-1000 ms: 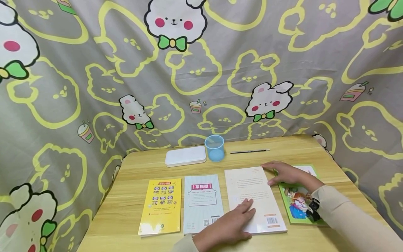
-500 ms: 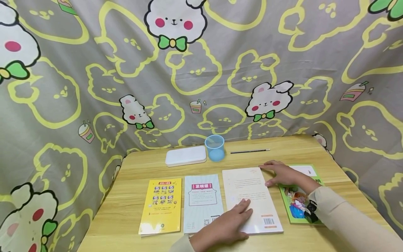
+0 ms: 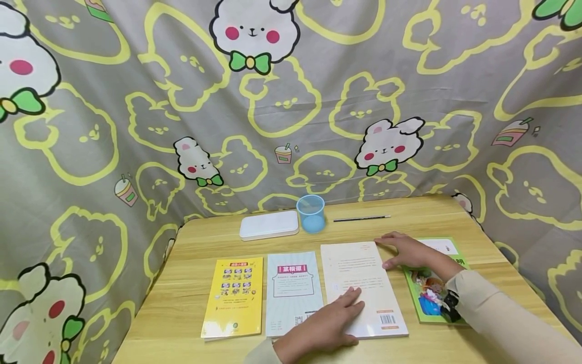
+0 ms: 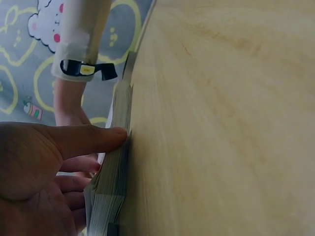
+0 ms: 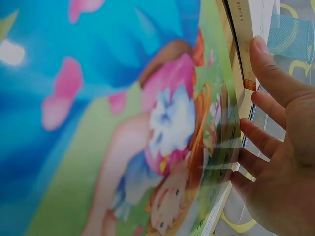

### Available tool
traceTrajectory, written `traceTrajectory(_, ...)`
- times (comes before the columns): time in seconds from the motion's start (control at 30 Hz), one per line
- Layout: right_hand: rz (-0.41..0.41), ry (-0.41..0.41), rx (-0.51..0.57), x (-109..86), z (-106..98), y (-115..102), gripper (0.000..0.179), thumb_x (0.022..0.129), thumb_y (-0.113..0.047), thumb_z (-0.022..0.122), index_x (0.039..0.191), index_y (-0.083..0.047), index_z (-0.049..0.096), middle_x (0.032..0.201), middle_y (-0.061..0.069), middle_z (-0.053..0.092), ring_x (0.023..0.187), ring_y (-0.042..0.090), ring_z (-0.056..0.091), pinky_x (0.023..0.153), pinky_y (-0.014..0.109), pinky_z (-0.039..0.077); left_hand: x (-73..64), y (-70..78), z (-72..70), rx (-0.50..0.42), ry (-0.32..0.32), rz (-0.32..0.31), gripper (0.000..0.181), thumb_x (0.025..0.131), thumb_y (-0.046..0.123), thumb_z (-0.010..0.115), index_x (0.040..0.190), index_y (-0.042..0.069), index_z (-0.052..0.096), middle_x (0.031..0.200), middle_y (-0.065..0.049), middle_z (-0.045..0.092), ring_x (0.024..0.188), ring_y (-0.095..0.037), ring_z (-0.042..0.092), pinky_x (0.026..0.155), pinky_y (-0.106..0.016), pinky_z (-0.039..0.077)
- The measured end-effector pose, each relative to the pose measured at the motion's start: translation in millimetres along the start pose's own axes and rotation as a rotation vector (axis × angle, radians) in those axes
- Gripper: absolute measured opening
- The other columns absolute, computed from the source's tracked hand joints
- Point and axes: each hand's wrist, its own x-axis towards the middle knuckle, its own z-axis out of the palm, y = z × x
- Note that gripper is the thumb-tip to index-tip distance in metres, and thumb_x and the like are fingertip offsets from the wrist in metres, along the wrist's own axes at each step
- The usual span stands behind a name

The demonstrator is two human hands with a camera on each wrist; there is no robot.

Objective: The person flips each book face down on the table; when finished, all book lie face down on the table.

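A cream book [image 3: 364, 288] lies back cover up on the table. My left hand [image 3: 327, 321] rests over its lower left part with fairly straight fingers. In the left wrist view, the left thumb [image 4: 98, 138] touches the edge of the book's page block [image 4: 109, 179]. My right hand [image 3: 406, 253] is at the upper right corner of the cream book, thumb and fingertips along its edges. Under the right wrist lies a green-bordered picture book [image 3: 432, 298], partly covered by the hand and sleeve. Its glossy cover [image 5: 123, 132] fills much of the right wrist view.
Left of the cream book lie a pale blue book [image 3: 293, 288] and a yellow book [image 3: 234, 298]. Behind them are a white flat case [image 3: 268, 225], a blue mesh cup [image 3: 311, 217] and a thin dark pencil-like stick [image 3: 361, 219]. A patterned curtain [image 3: 291, 101] borders the table.
The cream book has shifted slightly left, narrowing the gap to the pale blue book. Both hands moved left with it. Over the last half second they stayed nearly still.
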Motion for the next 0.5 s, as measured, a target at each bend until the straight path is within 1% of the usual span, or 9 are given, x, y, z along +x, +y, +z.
traceTrajectory(0.1, -0.009, 0.003, -0.013, 0.2, 0, 1, 0.088, 0.083, -0.048, 0.082, 0.151, -0.002, 0.05, 0.15, 0.033, 0.045, 0.136, 0.057, 0.041, 0.107, 0.07, 0.04, 0.4, -0.1, 0.0, -0.008, -0.003, -0.003, 0.081, 0.088, 0.038, 0.082, 0.155, 0.011, 0.047, 0.17, -0.005, 0.026, 0.156, -0.019, 0.024, 0.121, -0.026, 0.031)
traceTrajectory(0.27, -0.03, 0.03, 0.003, -1.2, -1, 2, 0.087, 0.083, -0.048, 0.082, 0.15, -0.002, 0.051, 0.149, 0.03, 0.048, 0.136, 0.055, 0.044, 0.108, 0.069, 0.041, 0.4, -0.1, -0.6, -0.015, -0.009, -0.005, 0.081, 0.088, 0.038, 0.082, 0.155, 0.011, 0.047, 0.17, -0.005, 0.026, 0.156, -0.019, 0.024, 0.121, -0.026, 0.032)
traceTrajectory(0.5, -0.03, 0.102, 0.042, -9.7, -3, 13, 0.081, 0.088, -0.045, 0.079, 0.148, 0.001, 0.052, 0.149, 0.032, 0.048, 0.137, 0.056, 0.043, 0.107, 0.069, 0.041, 0.3, 0.3, -1.3, -0.019, -0.011, -0.004, 0.08, 0.088, 0.037, 0.082, 0.155, 0.01, 0.047, 0.17, -0.005, 0.026, 0.156, -0.019, 0.024, 0.121, -0.026, 0.032)
